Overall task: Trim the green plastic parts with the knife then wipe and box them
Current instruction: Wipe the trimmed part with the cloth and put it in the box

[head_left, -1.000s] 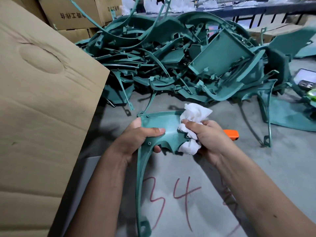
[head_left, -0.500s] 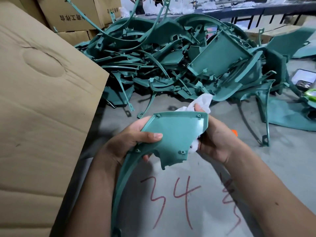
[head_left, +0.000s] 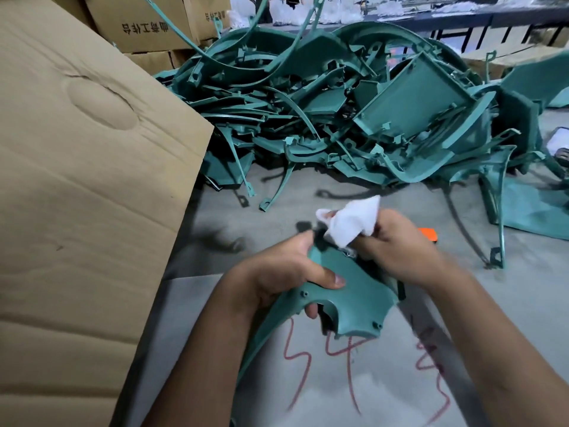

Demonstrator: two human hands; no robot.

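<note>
Grey floor [head_left: 308, 396], green parts pile [head_left: 354, 118], cardboard box [head_left: 77, 211]

One head-worn view looks forward and down, close over the hands, toward the far pile of green parts [head_left: 354, 118].

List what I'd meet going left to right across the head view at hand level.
Cardboard box flap → left hand → green plastic part in its grip → white cloth → right hand → orange knife handle.
</note>
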